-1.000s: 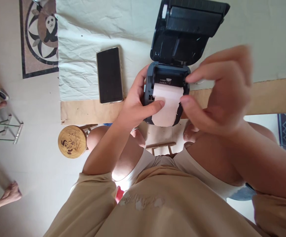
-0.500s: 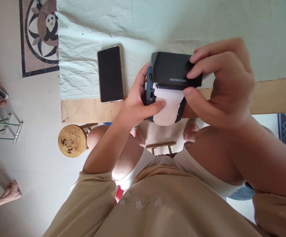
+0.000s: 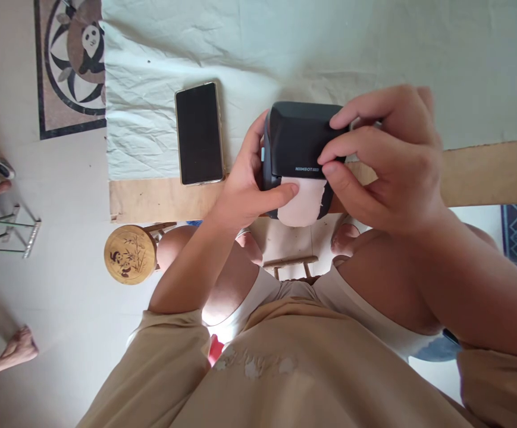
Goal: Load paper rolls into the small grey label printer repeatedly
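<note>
A black label printer (image 3: 305,134) marked NIIMBOT is held over the near table edge, its lid lying down on the body. From under the lid's front edge a strip of white label paper (image 3: 303,205) sticks out toward me, its right edge ragged. My left hand (image 3: 258,184) is closed around the printer's left side, with the thumb pressing on the paper. At the lid's right front corner, my right hand (image 3: 378,157) has its thumb and index finger drawn together on the lid, while another fingertip touches the lid farther back.
A phone (image 3: 199,134) with a dark screen lies left of the printer on the pale tablecloth (image 3: 151,35). Bare wood (image 3: 164,201) shows along the table's front edge. A round wooden stool (image 3: 129,254) stands below at left. Another person's foot (image 3: 21,345) is on the floor.
The printer's lid, raised half a second ago with the paper roll end showing, has come down shut. My right hand has moved left and slightly toward me with it; my left hand stays put.
</note>
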Demonstrator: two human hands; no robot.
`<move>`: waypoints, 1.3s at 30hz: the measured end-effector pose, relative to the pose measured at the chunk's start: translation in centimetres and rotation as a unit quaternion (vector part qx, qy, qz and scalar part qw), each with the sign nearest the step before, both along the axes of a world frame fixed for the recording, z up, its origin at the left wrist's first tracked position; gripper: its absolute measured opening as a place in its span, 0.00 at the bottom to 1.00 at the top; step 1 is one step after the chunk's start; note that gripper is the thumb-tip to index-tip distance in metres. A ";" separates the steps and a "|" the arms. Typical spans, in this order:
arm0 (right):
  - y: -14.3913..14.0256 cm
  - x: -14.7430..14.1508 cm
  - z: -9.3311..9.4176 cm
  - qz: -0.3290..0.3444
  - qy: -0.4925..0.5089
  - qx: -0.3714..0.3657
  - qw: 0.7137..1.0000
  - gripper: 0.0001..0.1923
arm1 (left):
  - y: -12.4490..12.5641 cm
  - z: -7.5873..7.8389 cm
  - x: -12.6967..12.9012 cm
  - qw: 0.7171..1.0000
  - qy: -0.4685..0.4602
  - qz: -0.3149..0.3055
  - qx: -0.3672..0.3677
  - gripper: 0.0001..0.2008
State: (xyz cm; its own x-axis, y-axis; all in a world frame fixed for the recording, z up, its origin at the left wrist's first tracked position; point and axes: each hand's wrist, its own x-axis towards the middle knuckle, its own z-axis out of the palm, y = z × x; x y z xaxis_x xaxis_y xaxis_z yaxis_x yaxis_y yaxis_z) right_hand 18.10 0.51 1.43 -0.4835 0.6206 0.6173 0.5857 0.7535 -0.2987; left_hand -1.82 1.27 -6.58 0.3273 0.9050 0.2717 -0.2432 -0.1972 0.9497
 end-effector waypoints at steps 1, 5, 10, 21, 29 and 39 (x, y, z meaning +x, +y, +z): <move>0.0 0.0 0.0 0.001 0.010 -0.015 1.000 0.05 | -0.1 0.2 0.0 1.000 -0.006 -0.003 -0.003 0.47; -0.6 -0.4 0.2 0.009 0.063 -0.128 0.990 0.11 | -1.1 2.4 0.2 0.998 -0.029 0.010 -0.053 0.33; -1.0 -0.9 0.0 0.022 0.137 -0.288 0.947 0.23 | -2.5 5.2 1.0 0.991 -0.036 0.041 -0.119 0.20; 0.0 -0.7 -1.0 0.047 0.157 -0.355 0.920 0.23 | -2.3 5.7 0.8 0.978 -0.102 0.010 -0.180 0.13; -0.3 -0.7 -1.7 0.060 0.152 -0.325 0.932 0.21 | -2.5 5.6 1.3 0.980 -0.087 0.044 -0.173 0.16; -0.3 -0.4 -1.4 0.057 0.114 -0.205 0.971 0.20 | -2.0 4.6 1.9 0.987 -0.094 0.057 -0.120 0.12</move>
State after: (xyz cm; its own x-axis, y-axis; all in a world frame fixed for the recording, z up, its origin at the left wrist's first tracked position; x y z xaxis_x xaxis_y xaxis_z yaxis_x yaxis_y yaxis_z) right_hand 17.71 0.21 0.06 -0.4438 0.7869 0.4287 0.3897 0.6002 -0.6985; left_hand 0.13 -0.77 -2.03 0.1839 0.9787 0.0913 -0.4094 -0.0082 0.9123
